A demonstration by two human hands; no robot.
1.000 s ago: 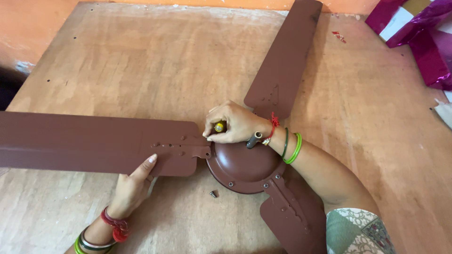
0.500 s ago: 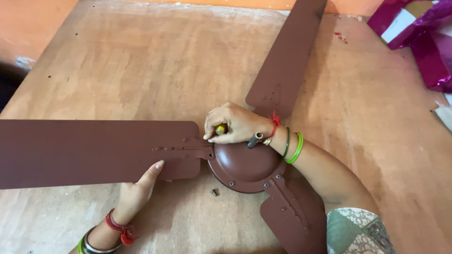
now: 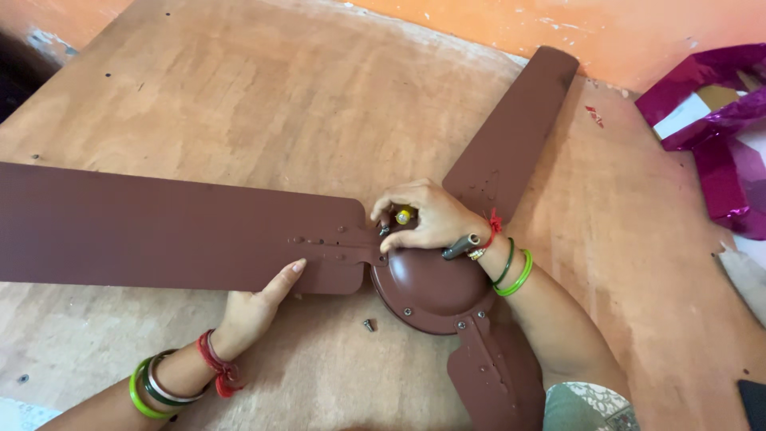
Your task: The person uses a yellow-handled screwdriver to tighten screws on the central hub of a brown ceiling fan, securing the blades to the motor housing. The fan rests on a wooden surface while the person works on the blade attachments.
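Left hand (image 3: pixel 254 310) open, palm under the near edge of the long fan blade (image 3: pixel 159 231), farther beneath it than a moment ago. Right hand (image 3: pixel 427 217) clenched on the yellow-capped screwdriver (image 3: pixel 404 215) at the blade-to-hub (image 3: pixel 431 287) joint, unchanged. One loose screw (image 3: pixel 369 325) on the desk (image 3: pixel 239 96) just beside the hub. Fastening probably ongoing.

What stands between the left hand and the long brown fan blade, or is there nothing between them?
Nothing visible does. The left hand already touches the near edge of the fan blade, with fingers on it near its bracket end. The loose screw lies on the wooden table to the side, apart from the hand.
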